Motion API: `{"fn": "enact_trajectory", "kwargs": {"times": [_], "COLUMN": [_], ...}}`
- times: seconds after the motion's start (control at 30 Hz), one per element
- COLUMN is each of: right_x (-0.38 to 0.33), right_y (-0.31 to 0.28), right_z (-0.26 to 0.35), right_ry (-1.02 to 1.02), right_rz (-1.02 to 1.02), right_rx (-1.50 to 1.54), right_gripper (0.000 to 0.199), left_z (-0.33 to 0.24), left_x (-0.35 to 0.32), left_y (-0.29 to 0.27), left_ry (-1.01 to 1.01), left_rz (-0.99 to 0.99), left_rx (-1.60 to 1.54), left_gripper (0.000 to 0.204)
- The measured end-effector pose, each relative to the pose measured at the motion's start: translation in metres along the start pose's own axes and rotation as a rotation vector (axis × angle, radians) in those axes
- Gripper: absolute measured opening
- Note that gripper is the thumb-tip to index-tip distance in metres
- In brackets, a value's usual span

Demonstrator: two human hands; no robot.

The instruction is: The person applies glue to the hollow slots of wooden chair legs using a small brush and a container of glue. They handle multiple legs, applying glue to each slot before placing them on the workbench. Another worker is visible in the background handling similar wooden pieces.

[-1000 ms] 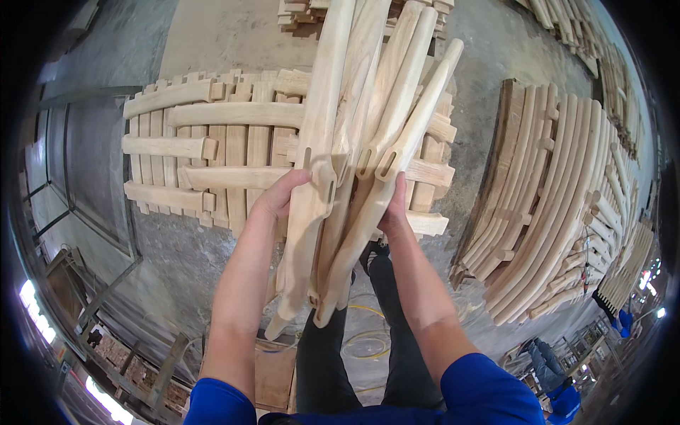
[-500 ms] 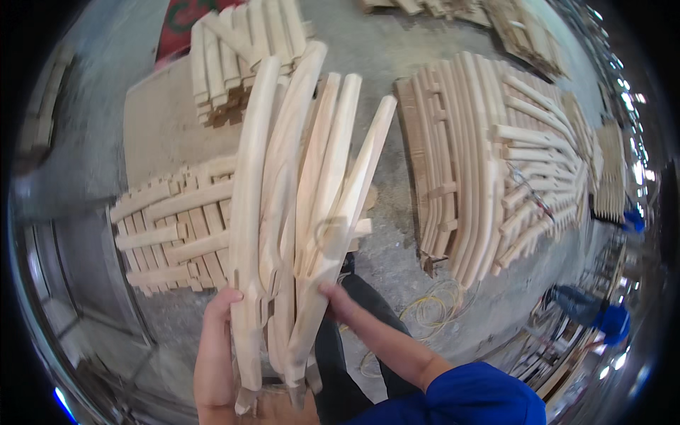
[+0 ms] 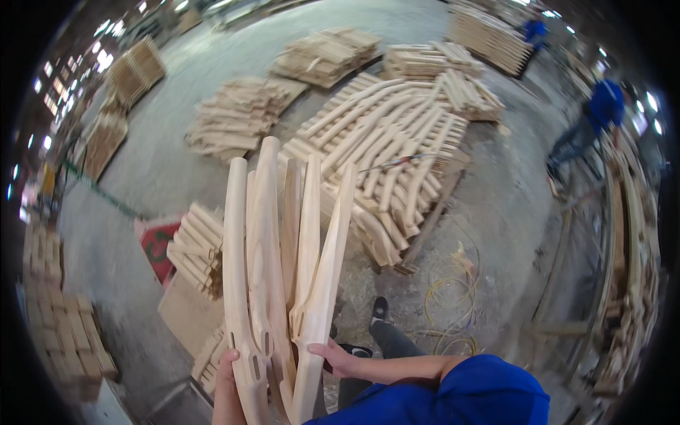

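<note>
- A bundle of curved wooden pieces (image 3: 283, 269), pale and sanded, stands nearly upright in front of the person, its tops fanning slightly apart and its lower ends gathered together near the bottom edge of the view.
- Slots are cut into the lower part of several pieces, just above where the hands meet them.
- The left hand (image 3: 228, 372) wraps the bundle's outer left piece low down, fingers curled against the wood, closed on it.
- The right hand (image 3: 338, 356) presses against the bundle's right side at about the same height, fingers bent round the rightmost piece, so the bundle is clamped between the two hands at its base and rises well above them.
- Behind the bundle, on the concrete floor (image 3: 496, 205), lies a broad stack of long curved parts (image 3: 386, 138) on a pallet.
- Smaller stacks of short pieces (image 3: 237, 120) lie further off to the left and beyond.
- A coil of yellow cord (image 3: 450, 301) lies on the floor to the right of the person's legs.
- Another person in blue (image 3: 602, 117) bends over at the far right.
</note>
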State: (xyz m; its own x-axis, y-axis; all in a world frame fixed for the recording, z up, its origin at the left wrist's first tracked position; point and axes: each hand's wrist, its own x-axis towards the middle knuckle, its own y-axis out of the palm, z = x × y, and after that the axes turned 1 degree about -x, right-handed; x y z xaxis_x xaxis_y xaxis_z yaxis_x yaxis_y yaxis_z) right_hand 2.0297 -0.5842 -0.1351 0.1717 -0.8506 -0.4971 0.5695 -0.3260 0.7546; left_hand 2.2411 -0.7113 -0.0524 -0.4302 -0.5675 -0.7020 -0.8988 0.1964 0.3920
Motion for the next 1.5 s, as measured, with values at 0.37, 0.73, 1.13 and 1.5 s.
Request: {"fn": "enact_trajectory", "kwargs": {"times": [0.37, 0.73, 1.13, 1.5], "right_x": [-0.191, -0.392, -0.542, -0.69], "right_y": [-0.103, -0.273, -0.447, -0.553], "right_z": [0.188, 0.315, 0.439, 0.553], "right_ry": [-0.609, -1.308, -1.759, -2.079], "right_rz": [-0.043, -0.395, -0.77, -1.1], "right_rx": [0.032, 0.179, 0.288, 0.437], "right_gripper": [0.064, 0.056, 0.052, 0.057], "left_z": [0.0, 0.128, 0.298, 0.434], "left_x": [0.069, 0.108, 0.152, 0.124], "left_y": [0.348, 0.729, 1.091, 1.336], "left_ry": [0.002, -0.282, -0.549, -0.545], "left_rz": [0.519, 1.038, 1.522, 1.835], "left_rx": [0.287, 0.551, 0.916, 1.112], "left_gripper": [0.071, 0.067, 0.057, 0.064]}}
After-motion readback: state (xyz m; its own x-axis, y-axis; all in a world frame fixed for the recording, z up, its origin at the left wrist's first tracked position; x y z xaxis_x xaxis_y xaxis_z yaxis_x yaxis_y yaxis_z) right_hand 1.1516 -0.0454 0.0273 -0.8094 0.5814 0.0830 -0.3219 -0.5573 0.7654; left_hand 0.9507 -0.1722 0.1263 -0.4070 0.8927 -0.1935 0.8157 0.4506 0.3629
